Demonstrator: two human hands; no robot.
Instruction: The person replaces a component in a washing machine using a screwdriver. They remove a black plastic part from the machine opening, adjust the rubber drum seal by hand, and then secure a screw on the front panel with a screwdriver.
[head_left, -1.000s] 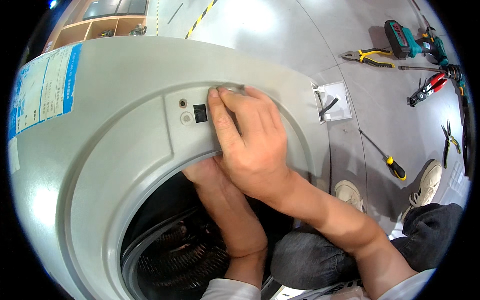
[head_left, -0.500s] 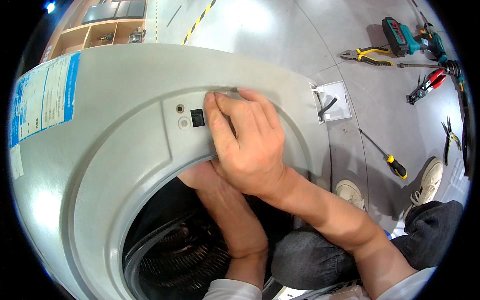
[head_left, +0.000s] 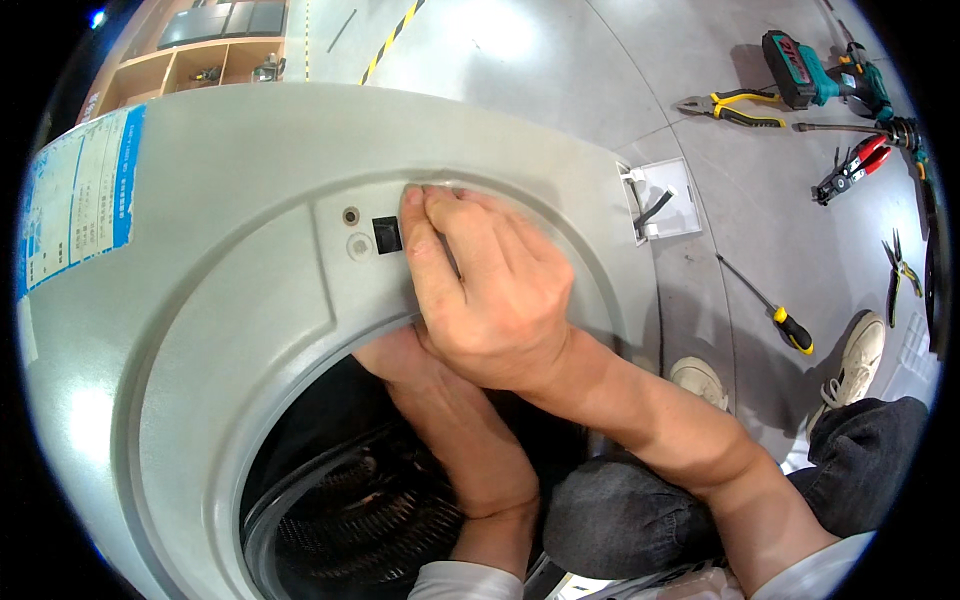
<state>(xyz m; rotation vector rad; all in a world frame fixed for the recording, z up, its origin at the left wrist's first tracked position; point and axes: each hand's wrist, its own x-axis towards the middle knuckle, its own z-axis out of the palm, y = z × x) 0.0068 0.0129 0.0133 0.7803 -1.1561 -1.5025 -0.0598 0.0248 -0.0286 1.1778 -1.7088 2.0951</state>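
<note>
The fingers [head_left: 424, 245] of the right hand [head_left: 500, 290] lie close together and bent, their tips down on the raised face of the washing machine's front panel [head_left: 230, 150], just right of a square cutout [head_left: 387, 236]. Whether they pinch anything cannot be told, since the hand covers that spot. The left hand [head_left: 400, 360] reaches through the door opening and passes behind the upper part of its rim [head_left: 297, 383]; its fingers are out of sight, so their state cannot be told either.

The panel spans the left and middle of the view, its curved far edge toward the shelving [head_left: 190, 75] and its right edge beside an open white access flap [head_left: 677, 200]. It looks like painted sheet metal: probably stiff across the pressed ridges, a little springy on the flat stretches, and smooth enough for dry fingertips to slide. The machine as a whole must be heavy and unlikely to shift under finger pressure. The rolled rim seems the surest hold, with a palm outside and fingers hooked behind; the bare edges of the cutout may be sharp, and the paint could scratch.

On the floor [head_left: 560, 80], beyond the panel's right edge, lie a yellow-and-black screwdriver [head_left: 792, 329], combination pliers [head_left: 740, 112] and a cordless drill [head_left: 815, 80].
</note>
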